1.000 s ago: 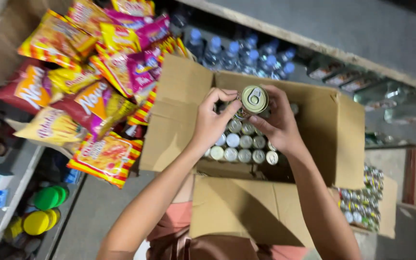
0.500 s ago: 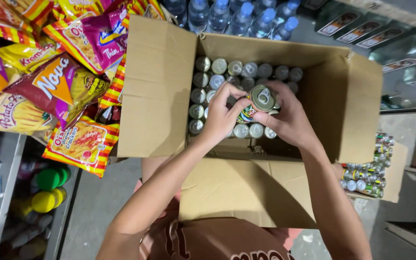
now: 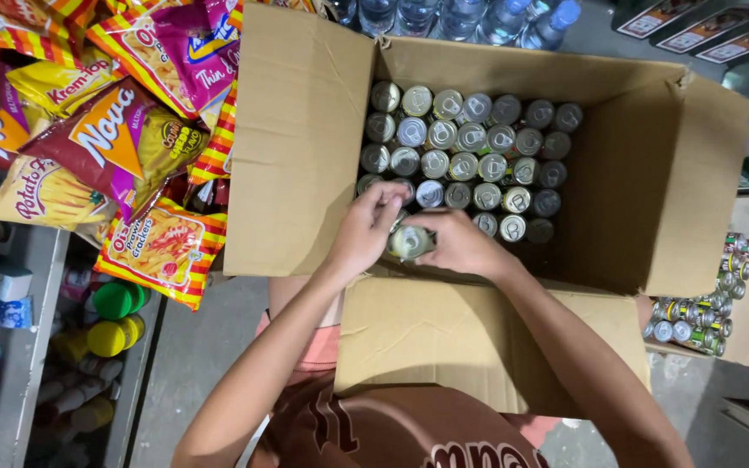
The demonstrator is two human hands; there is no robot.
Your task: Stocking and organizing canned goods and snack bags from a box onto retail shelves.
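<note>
Currently I am holding one can (image 3: 410,242) upright at frame centre, fingers of left hand (image 3: 366,230) and right hand (image 3: 459,245) closed around it, directly below the packed rows in the cardboard box (image 3: 301,147).

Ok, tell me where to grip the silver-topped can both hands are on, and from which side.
Grip the silver-topped round can around its rim and upper wall, coming straight down from above. It stands upright in the brown cardboard box, packed among other cans, so only the top is free. The left hand and right hand flank it.

Both hands, left (image 3: 364,232) and right (image 3: 461,245), closed around one tin can (image 3: 410,242) above rows of cans (image 3: 470,152) inside open cardboard box (image 3: 296,147).
</note>
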